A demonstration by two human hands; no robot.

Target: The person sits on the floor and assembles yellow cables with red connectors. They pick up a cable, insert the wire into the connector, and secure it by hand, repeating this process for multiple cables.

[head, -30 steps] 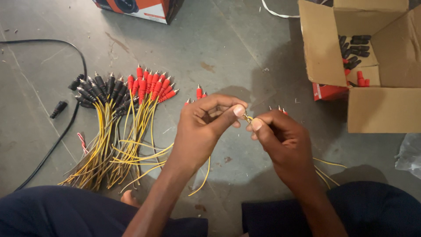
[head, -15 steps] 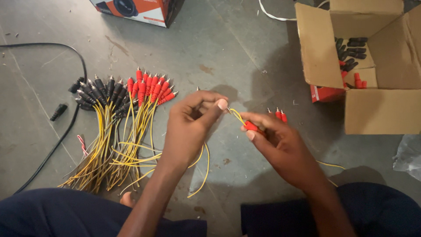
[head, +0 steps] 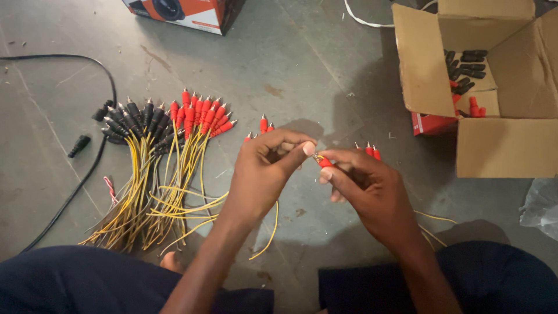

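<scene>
Left hand (head: 264,168) pinching yellow wire (head: 268,229), right hand (head: 366,189) gripping red plug (head: 324,162) at its tip, plug bundle (head: 163,157) on floor (head: 302,70) beside, open box (head: 494,87) right.

Ahead of you at upper right stands an open brown cardboard box (head: 430,64), flaps spread, holding loose black and red plug caps (head: 465,70). A small red carton (head: 433,123) lies tucked against its lower left flap. At top centre-left, an orange, white and black printed box (head: 186,11) sits cut off by the frame edge.
</scene>
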